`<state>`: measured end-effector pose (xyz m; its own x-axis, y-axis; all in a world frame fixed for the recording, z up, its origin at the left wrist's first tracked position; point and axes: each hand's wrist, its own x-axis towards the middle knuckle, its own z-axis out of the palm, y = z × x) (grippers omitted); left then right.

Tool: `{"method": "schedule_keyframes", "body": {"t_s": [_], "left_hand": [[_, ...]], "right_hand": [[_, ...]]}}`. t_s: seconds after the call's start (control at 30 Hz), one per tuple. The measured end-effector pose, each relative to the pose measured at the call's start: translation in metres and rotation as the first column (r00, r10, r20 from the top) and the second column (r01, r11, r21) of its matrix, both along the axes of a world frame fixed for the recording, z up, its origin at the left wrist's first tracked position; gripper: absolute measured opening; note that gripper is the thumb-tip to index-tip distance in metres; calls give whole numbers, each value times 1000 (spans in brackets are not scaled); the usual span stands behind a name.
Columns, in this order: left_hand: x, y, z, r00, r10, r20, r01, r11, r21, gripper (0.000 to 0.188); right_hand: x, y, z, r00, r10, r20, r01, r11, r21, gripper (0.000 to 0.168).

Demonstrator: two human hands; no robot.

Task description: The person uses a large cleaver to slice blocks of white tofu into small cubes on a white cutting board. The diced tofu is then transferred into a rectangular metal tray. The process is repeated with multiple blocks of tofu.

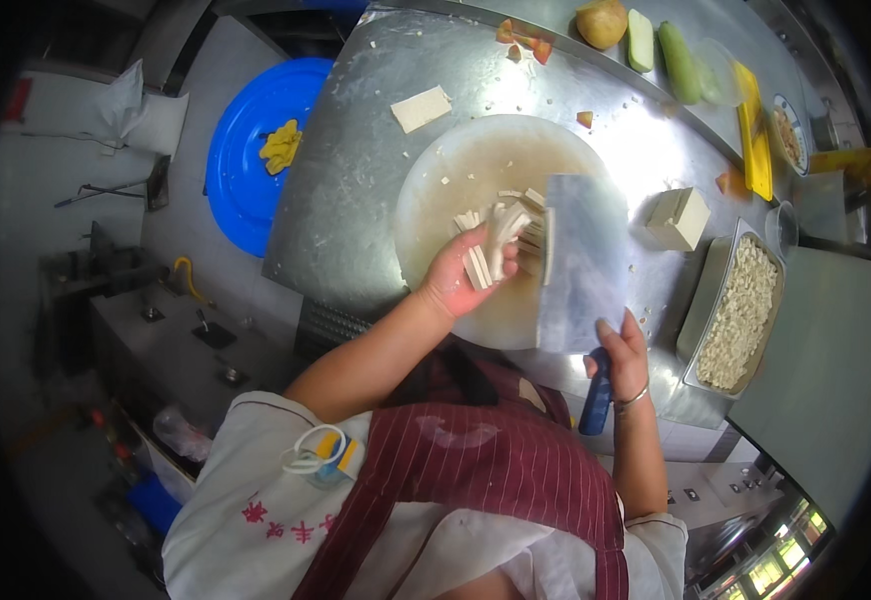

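My left hand [465, 274] cups several pale tofu strips [507, 232] above a round white cutting board [435, 180]. My right hand [623, 352] grips the blue handle of a broad cleaver [585, 262]. The blade lies flat-side up over the right part of the board and hides what is under it. More cut strips [531, 240] lie between my left fingers and the blade's edge. A flat tofu slab [422, 109] rests on the steel table [345, 150] beyond the board. Right of the cleaver sits a thick tofu block [679, 217].
A metal pan [694, 337] of diced pale pieces [739, 315] stands at the right. Along the back lie a round brown vegetable [600, 24], green gourds [678, 64] and a yellow-handled tool or tray [754, 131]. A blue basin [244, 165] with a yellow cloth [281, 148] is left of the table.
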<state>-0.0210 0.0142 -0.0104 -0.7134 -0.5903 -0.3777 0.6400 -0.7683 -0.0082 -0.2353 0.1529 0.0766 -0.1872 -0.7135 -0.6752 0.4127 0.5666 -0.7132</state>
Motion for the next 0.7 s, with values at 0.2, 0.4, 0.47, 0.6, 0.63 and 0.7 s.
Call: {"method": "schedule_keyframes", "body": {"t_s": [0.2, 0.4, 0.47, 0.6, 0.63, 0.7], "left_hand": [[-4, -20, 4, 948, -113, 298, 179, 963, -201, 23], [-52, -56, 30, 441, 311, 842, 891, -42, -452, 30], [-62, -54, 28, 383, 515, 767, 911, -350, -220, 38], [-63, -57, 22, 376, 671, 638, 839, -539, 73, 55], [-61, -58, 22, 377, 685, 624, 852, -520, 56, 58], [-55, -61, 25, 373, 713, 594, 879, -477, 21, 65]], "right_hand": [[-23, 29, -4, 984, -175, -36, 174, 984, -34, 24], [-25, 42, 1, 969, -242, -51, 239, 970, -50, 20], [-25, 46, -2, 965, -255, -61, 252, 966, -49, 19], [-24, 52, -3, 954, -288, -79, 284, 957, -53, 20], [-25, 54, -5, 955, -288, -78, 284, 957, -55, 20], [-29, 59, -9, 956, -283, -75, 279, 958, -61, 21]]}}
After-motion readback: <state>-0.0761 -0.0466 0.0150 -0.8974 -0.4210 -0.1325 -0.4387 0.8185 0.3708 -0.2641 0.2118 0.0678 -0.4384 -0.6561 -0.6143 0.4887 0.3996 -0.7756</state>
